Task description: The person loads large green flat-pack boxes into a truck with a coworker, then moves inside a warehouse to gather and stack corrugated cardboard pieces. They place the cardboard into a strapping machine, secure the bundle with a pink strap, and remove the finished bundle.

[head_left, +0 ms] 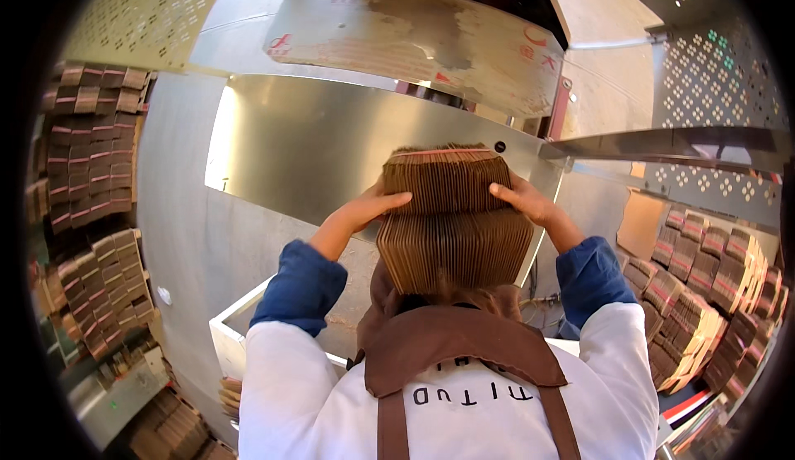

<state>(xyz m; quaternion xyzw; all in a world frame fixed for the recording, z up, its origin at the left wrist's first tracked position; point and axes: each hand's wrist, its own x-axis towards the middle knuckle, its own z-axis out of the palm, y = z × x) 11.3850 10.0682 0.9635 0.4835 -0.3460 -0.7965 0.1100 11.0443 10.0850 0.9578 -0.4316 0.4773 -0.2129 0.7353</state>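
Note:
Between my two hands is a bundle of brown cardboard pieces, packed on edge, with a pink band across its far top. My left hand grips its left side, thumb lying on the near face. On the opposite side my right hand clasps it the same way. The other fingers of both hands are mostly hidden behind the bundle. Directly below it, close to my chest, a second block of brown cardboard pieces shows its fanned edges; whether the two are joined I cannot tell.
A bare metal panel lies ahead, with a stained metal cover beyond. A metal bar juts in from the right. Banded cardboard stacks stand on the left and right. A white-edged frame is beside my left arm.

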